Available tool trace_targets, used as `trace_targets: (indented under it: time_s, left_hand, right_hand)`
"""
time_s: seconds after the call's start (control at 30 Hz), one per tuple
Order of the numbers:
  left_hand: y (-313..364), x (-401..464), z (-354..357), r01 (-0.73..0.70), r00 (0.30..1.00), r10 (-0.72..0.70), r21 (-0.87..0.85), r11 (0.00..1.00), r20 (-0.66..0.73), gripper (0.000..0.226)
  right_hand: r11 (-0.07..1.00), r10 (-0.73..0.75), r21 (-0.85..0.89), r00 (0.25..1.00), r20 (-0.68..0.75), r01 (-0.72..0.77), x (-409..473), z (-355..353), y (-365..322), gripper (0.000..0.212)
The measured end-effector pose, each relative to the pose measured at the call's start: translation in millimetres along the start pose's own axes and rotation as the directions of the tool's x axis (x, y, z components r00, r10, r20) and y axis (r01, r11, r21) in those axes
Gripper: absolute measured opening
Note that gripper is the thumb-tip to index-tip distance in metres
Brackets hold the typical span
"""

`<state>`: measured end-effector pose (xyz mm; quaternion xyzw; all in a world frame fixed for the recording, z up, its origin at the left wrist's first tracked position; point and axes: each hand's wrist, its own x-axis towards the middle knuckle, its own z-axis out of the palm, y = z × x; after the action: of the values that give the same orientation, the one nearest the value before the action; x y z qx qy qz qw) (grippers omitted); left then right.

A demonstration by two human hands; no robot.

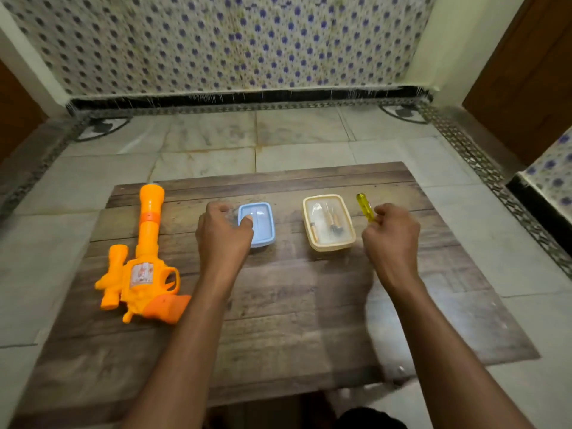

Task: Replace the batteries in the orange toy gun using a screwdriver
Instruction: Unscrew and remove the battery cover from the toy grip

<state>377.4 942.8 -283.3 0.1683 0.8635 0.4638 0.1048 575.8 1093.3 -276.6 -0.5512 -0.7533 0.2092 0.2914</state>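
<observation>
tiled floor, wooden board (278,320) laid as workbench. orange toy gun (140,258) lies far left, untouched. my right hand (391,239) grasps the yellow screwdriver (365,207), likely the first pick-up; left hand (224,233) steadies the blue box (258,224), thumb on lid. cream box (328,222) between.

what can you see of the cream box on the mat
The cream box is a small rectangular tub with rounded corners, plastic by its look, closed by a clear lid. Through the lid show a few small items, some with tan ends, too blurred to name. It sits flat on the wood-look mat, right of the blue box and just left of the yellow screwdriver, which the right hand holds. Neither hand touches it.
</observation>
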Motion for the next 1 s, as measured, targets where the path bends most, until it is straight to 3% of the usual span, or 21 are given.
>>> trace_targets:
  time_s: [0.13,0.27,0.43,0.53,0.7,0.83,1.0]
  left_hand:
    - [-8,-56,-39,-0.091,0.992,0.094,0.041,0.995,-0.08,0.037]
    - [-31,-94,-80,-0.037,0.986,0.052,0.094,0.995,-0.159,0.037]
    - [-67,-115,-123,0.126,0.97,-0.108,0.068,0.99,-0.219,0.046]
    - [-88,-109,-124,0.226,0.967,-0.23,-0.053,0.973,-0.107,0.064]
    - [-99,-75,-117,0.402,0.89,-0.455,-0.416,0.816,-0.032,0.073]
    - [-109,-58,-108,0.426,0.863,-0.501,-0.436,0.793,-0.068,0.067]
    - [-122,-46,-104,0.456,0.848,-0.53,-0.496,0.739,-0.011,0.061]
  right_hand:
    - [0.986,-0.087,0.151,0.994,0.07,0.076,-55,-25,-21,0.036]
    - [0.956,-0.107,0.287,0.983,0.149,0.06,-103,-36,-40,0.034]
    - [0.864,-0.178,0.503,0.949,0.262,0.023,-151,-29,-66,0.016]
    - [0.825,-0.248,0.565,0.896,0.369,-0.004,-160,-8,-75,0.014]
    - [0.626,-0.32,0.735,0.774,0.546,-0.26,-167,37,-94,0.015]
    - [0.499,-0.273,0.746,0.737,0.619,-0.441,-169,74,-98,0.015]
    - [0.31,-0.172,0.706,0.693,0.7,-0.636,-166,97,-102,0.014]
